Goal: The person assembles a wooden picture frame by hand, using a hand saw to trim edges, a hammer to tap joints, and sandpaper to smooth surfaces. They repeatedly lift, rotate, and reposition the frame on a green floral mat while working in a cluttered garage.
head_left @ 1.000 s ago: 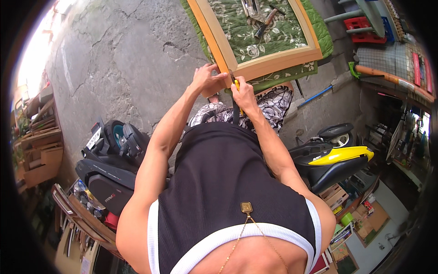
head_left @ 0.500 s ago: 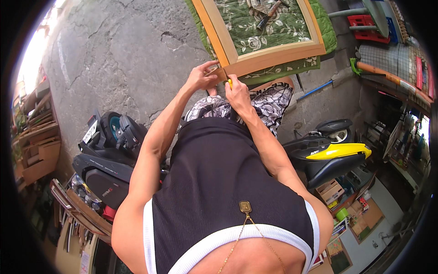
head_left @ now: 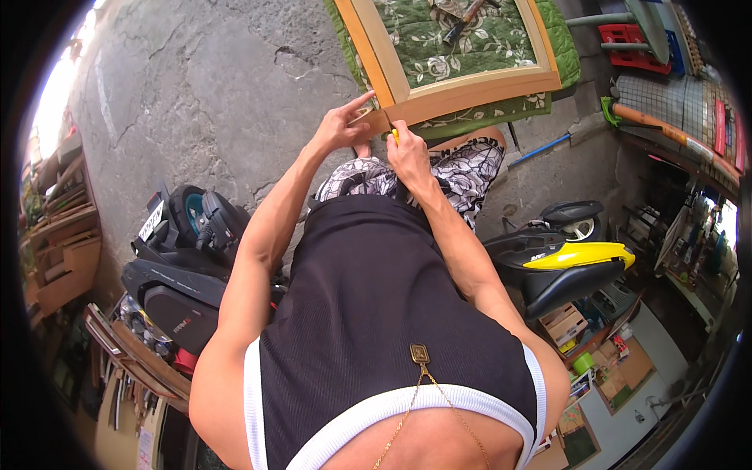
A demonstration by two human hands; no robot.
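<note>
My left hand (head_left: 341,128) is at the near left corner of a wooden frame (head_left: 439,102). Its index finger stretches along the frame's side, while thumb and other fingers hold a thin brown wood strip (head_left: 377,123) with a pale curled part by the palm. This strip juts out past the corner. My right hand (head_left: 409,153) is closed round a small yellow-handled knife (head_left: 395,135), its dark, thin tip against the strip where it meets the corner. Most of the handle is hidden in my fist.
Under the frame lies a green floral quilt (head_left: 470,47), with a dark-headed hammer (head_left: 464,23) inside the opening. Cracked concrete floor (head_left: 211,94) stretches left. A black scooter (head_left: 180,282) stands behind at left, a yellow-and-black one (head_left: 572,258) at right. A blue rod (head_left: 540,152) lies right.
My left index finger has straightened out along the frame's side, and less of the brown strip shows sticking out. My right hand with the knife has barely shifted; the view has moved slightly.
</note>
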